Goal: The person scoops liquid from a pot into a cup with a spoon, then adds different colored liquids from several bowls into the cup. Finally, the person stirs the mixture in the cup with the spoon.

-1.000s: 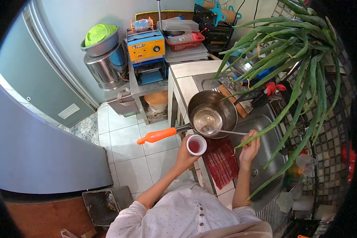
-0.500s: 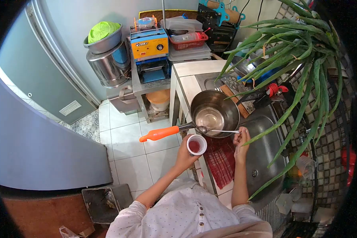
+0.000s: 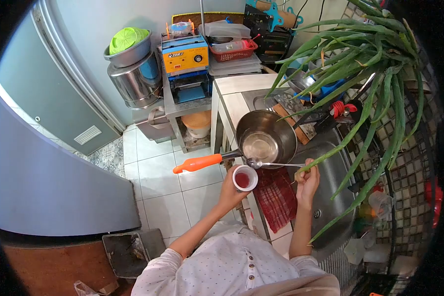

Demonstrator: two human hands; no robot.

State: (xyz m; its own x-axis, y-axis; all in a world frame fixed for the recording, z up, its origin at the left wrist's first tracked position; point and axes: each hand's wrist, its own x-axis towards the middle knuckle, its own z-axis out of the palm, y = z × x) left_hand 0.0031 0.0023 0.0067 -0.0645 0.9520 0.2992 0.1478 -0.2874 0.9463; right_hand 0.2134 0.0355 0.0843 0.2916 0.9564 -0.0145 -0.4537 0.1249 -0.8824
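Note:
In the head view my left hand (image 3: 228, 195) is wrapped round a small white cup (image 3: 253, 186) with red contents at the bottom. My right hand (image 3: 308, 185) pinches the end of a metal spoon (image 3: 281, 164) across the front of the pot. The spoon's bowl is just above the cup's far rim, and I cannot make out anything in it. Beyond both hands sits a steel saucepan (image 3: 280, 129) with an orange handle (image 3: 198, 163) pointing left. A red checked cloth (image 3: 276, 207) lies below the spoon.
A steel sink (image 3: 330, 172) is on the right, with long green leaves (image 3: 365, 118) hanging over it. At the back stand a yellow and blue cup sealer (image 3: 185, 56) and a red basket (image 3: 234, 53). A grey bin (image 3: 121, 254) stands on the floor at left.
My right hand has moved slightly right and toward me, and the spoon has shifted a little toward the cup. My left hand and the cup have hardly moved.

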